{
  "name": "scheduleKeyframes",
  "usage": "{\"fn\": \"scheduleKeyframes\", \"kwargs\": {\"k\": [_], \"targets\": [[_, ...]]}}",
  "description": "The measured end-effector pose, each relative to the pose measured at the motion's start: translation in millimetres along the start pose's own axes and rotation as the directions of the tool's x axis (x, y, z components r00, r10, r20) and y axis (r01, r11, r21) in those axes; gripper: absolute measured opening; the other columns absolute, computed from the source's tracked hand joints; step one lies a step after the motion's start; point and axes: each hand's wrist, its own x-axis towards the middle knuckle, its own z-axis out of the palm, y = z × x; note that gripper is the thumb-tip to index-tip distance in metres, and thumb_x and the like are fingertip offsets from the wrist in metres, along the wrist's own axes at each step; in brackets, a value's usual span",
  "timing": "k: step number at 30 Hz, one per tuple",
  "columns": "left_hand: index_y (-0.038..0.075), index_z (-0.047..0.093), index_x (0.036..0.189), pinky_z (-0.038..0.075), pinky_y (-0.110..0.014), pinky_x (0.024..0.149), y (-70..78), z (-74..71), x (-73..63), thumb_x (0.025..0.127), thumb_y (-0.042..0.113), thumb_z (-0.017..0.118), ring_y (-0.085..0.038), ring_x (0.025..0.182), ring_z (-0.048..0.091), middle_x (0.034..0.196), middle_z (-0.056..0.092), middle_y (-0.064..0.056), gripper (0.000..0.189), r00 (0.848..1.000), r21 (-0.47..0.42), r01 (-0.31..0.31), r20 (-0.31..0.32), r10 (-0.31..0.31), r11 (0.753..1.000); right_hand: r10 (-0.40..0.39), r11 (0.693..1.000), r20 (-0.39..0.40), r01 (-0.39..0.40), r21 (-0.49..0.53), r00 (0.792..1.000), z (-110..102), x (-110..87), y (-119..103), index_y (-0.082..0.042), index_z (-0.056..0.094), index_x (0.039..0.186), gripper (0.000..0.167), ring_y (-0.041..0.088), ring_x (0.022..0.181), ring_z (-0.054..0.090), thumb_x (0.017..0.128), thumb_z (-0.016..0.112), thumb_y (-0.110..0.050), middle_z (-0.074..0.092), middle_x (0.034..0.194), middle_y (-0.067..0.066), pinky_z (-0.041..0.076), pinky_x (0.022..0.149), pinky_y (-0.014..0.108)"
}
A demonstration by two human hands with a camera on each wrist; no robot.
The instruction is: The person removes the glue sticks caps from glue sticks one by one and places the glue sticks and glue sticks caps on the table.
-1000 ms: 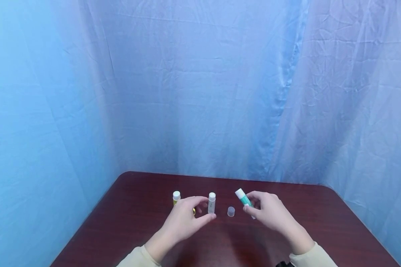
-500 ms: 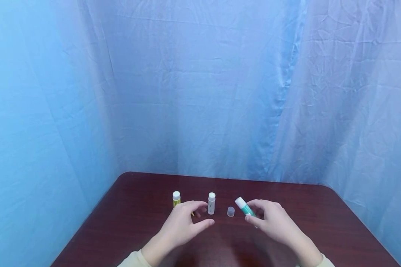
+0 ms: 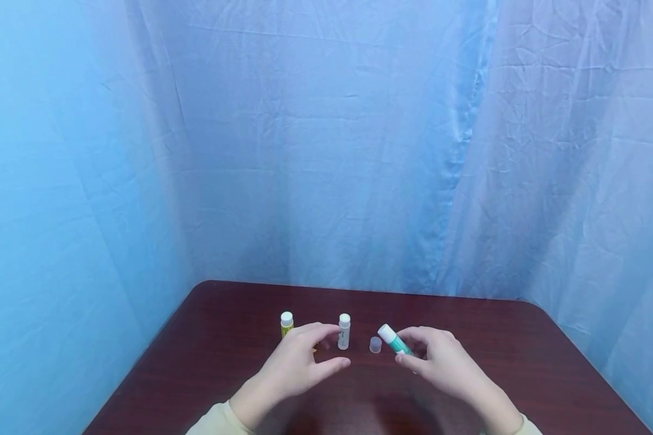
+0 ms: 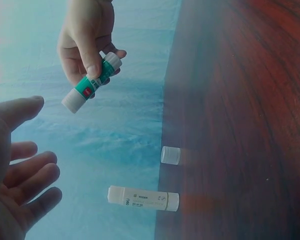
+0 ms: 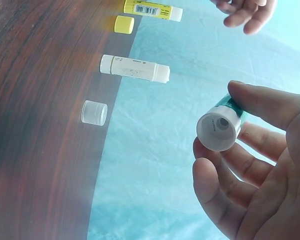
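Observation:
My right hand (image 3: 443, 359) pinches a green-and-white glue stick (image 3: 396, 341) between thumb and fingers, above the table. The stick tilts, with its white end up and to the left; the right wrist view looks into the hollow end (image 5: 217, 131) of it. My left hand (image 3: 299, 359) holds nothing, its fingers loosely bent and the thumb spread away. In the head view its fingertips overlap the side of an upright white glue stick (image 3: 344, 332). In the left wrist view that stick (image 4: 144, 198) stands apart from the fingers. A clear cap (image 3: 375, 345) sits on the table between the hands.
Behind my left hand stands a yellow glue stick with a white top (image 3: 286, 321), partly hidden. A yellow cap (image 5: 124, 24) lies beside it. The dark red-brown table (image 3: 468, 326) has blue curtains (image 3: 326, 151) behind and at both sides.
My right hand, with the green glue stick, has come lower and a little nearer to me, and the stick leans over more. My left hand has drawn back slightly. The things on the table stay put.

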Motion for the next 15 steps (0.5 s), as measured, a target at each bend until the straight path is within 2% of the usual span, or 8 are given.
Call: {"fn": "scheduleKeyframes", "kwargs": {"k": [4, 10, 15], "targets": [[0.01, 0.068, 0.128, 0.052, -0.024, 0.076, 0.5, -0.9, 5.0, 0.082, 0.029, 0.087, -0.005, 0.088, 0.061, 0.098, 0.066, 0.01, 0.053, 0.999, 0.035, -0.047, 0.011, 0.047, 0.998, -0.019, 1.0, -0.006, 0.019, -0.007, 1.0, 2.2, 1.3, 0.3, -0.025, 0.072, 0.107, 0.019, 0.003, 0.068, 0.062, 0.09, 0.079, -0.021, 0.066, 0.08, -0.015, 0.051, 0.061, 0.027], [0.013, 0.064, 0.134, 0.052, -0.032, 0.093, 4.1, -2.7, 12.4, 0.085, 0.034, 0.084, -0.012, 0.109, 0.063, 0.118, 0.069, 0.004, 0.057, 0.996, 0.089, -0.042, 0.084, 0.035, 0.995, -0.044, 0.999, 0.003, 0.044, 0.007, 0.999, 4.1, 2.4, -3.2, -0.027, 0.073, 0.108, 0.019, 0.003, 0.07, 0.062, 0.09, 0.08, -0.025, 0.066, 0.08, -0.015, 0.051, 0.062, 0.027], [0.016, 0.064, 0.133, 0.051, -0.033, 0.096, 4.8, -1.7, 18.5, 0.085, 0.035, 0.085, -0.013, 0.116, 0.061, 0.122, 0.066, 0.005, 0.057, 0.991, 0.11, -0.081, 0.115, 0.068, 0.991, -0.071, 0.997, 0.01, 0.071, -0.002, 0.997, 6.2, 3.4, -5.7, -0.029, 0.074, 0.109, 0.02, 0.003, 0.071, 0.062, 0.09, 0.08, -0.025, 0.066, 0.08, -0.016, 0.05, 0.064, 0.027]]}}
